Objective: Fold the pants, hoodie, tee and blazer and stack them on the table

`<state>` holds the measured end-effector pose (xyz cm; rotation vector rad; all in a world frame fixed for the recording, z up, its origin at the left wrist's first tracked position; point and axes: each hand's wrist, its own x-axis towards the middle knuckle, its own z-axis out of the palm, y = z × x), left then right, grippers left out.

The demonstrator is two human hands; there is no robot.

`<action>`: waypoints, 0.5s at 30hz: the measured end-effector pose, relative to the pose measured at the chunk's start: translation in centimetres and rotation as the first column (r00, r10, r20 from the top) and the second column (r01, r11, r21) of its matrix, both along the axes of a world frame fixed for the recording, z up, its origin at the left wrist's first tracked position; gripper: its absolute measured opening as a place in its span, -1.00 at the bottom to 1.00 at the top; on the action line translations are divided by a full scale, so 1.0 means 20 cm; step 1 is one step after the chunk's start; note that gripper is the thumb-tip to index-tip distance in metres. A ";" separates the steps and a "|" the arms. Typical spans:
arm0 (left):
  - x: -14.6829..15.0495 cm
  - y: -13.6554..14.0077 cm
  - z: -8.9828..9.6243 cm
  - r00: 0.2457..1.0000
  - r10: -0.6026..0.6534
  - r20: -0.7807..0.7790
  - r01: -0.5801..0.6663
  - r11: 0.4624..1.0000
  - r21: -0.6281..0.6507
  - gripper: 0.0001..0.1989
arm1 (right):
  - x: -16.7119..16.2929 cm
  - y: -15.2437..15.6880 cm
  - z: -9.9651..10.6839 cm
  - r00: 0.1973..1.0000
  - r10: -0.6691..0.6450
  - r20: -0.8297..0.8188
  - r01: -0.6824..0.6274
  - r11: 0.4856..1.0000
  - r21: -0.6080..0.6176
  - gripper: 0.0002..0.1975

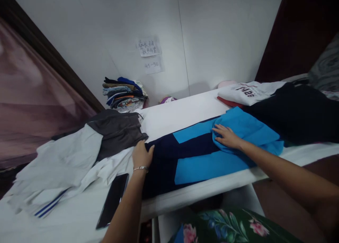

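Note:
A navy and bright blue garment (pixel 196 167) lies stretched across the white table in front of me; its kind is not plain. At its right end the bright blue part is bunched in loose folds. My right hand (pixel 226 136) rests palm down on that blue cloth, fingers spread. On the navy left end lies my left hand (pixel 142 154), thumb apart from the fingers, a bracelet (pixel 141 168) at the wrist. Its fingertips are partly hidden at the cloth's edge. Neither hand visibly pinches the fabric.
Left of the garment lie a black phone (pixel 113 200), pale grey clothing (pixel 63 158) and dark grey clothing (pixel 119 128). A folded clothes stack (pixel 124 93) stands by the wall. At right are a white printed shirt (pixel 249 92) and black clothing (pixel 296 116). Paper notes (pixel 149 48) hang above.

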<state>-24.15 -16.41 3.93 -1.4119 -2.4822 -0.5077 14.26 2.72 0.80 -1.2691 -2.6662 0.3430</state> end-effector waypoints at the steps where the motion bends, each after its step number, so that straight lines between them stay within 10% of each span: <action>1: 0.08 0.03 0.01 0.996 -0.080 -0.028 0.080 0.997 -0.003 -0.48 | -0.04 0.01 0.03 0.999 0.015 -0.035 -0.014 1.000 0.026 -0.42; 7: 0.42 0.27 -0.03 0.927 -0.374 0.013 0.369 0.907 -0.204 -0.42 | -0.28 0.06 0.09 0.988 0.153 -0.029 -0.151 0.986 0.066 -0.36; 15: 0.38 0.37 -0.14 0.935 -0.291 0.205 0.352 0.839 -0.415 -0.36 | -0.30 0.20 -0.03 0.988 0.150 0.031 -0.148 0.987 -0.063 -0.41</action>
